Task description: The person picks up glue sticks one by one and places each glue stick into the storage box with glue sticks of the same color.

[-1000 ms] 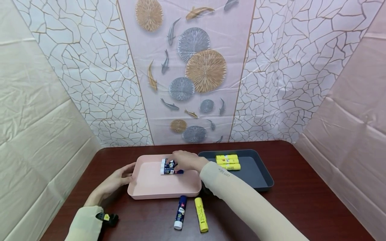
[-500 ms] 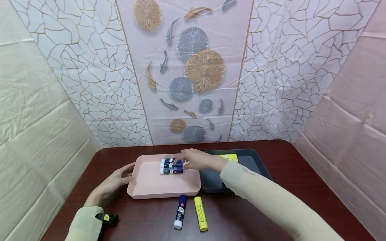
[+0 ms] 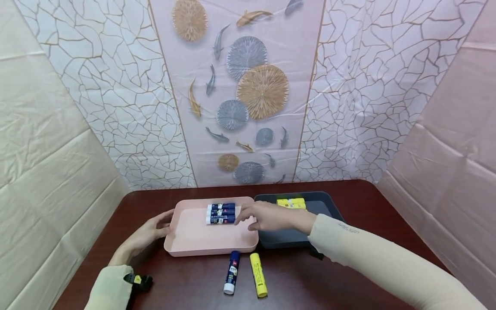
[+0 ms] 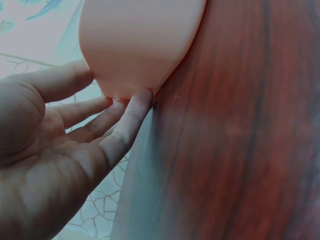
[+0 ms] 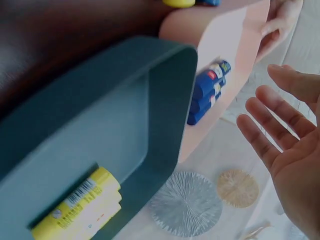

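In the head view my left hand (image 3: pixel 149 234) touches the left end of the pink tray (image 3: pixel 190 239). The left wrist view shows its extended fingertips against the tray's outer wall (image 4: pixel 135 45). My right hand (image 3: pixel 267 216), holding nothing, hovers over the place where the pink tray meets the dark grey tray (image 3: pixel 279 237). Its fingers (image 5: pixel 272 132) are apart in the right wrist view. Three blue glue sticks (image 3: pixel 221 212) with white caps lie side by side in the pink tray. Yellow glue sticks (image 3: pixel 290 203) lie in the grey tray, partly hidden by my right hand and arm.
One blue glue stick (image 3: pixel 232 272) and one yellow glue stick (image 3: pixel 258 275) lie on the dark red-brown table (image 3: pixel 186 284) in front of the trays. Patterned cloth (image 3: pixel 248 137) hangs behind the table, with pale cloth walls at both sides.
My right hand has moved right, away from the blue glue sticks, uncovering all three in the pink tray. My left hand has stayed at the tray's end.
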A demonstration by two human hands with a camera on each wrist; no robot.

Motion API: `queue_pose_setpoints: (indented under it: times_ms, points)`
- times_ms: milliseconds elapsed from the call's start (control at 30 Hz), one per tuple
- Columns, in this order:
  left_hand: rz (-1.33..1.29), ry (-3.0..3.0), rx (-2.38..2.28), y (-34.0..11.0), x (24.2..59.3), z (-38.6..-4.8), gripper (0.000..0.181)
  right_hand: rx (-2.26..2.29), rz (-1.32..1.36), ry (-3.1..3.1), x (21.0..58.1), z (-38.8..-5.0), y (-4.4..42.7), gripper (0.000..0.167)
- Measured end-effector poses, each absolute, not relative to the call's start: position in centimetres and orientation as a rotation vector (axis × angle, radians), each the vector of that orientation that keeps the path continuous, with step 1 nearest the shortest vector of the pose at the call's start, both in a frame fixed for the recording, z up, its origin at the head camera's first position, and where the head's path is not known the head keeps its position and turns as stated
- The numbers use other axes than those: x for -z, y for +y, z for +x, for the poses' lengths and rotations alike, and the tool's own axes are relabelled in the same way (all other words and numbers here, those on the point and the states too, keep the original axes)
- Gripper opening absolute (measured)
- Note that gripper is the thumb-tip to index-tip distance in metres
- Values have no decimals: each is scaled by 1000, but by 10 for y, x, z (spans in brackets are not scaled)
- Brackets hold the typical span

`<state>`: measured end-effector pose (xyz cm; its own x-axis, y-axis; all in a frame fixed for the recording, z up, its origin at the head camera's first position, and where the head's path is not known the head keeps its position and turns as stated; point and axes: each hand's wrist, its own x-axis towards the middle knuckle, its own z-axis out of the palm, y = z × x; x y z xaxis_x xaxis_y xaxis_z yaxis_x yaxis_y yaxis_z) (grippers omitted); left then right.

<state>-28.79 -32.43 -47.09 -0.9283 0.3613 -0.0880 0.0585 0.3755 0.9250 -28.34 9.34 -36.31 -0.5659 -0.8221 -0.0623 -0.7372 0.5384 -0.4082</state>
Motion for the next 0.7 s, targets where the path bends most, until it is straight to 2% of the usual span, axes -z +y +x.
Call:
queue_pose_setpoints:
  times_ms: [333,700]
  points:
    - [377,2375,-1567,-323,469,-287,75,560,-1390,2433,372,-259,115,43]
    - [374,2373,-1562,-324,470,-287,75,603,-1512,2299,392,-235,128,44]
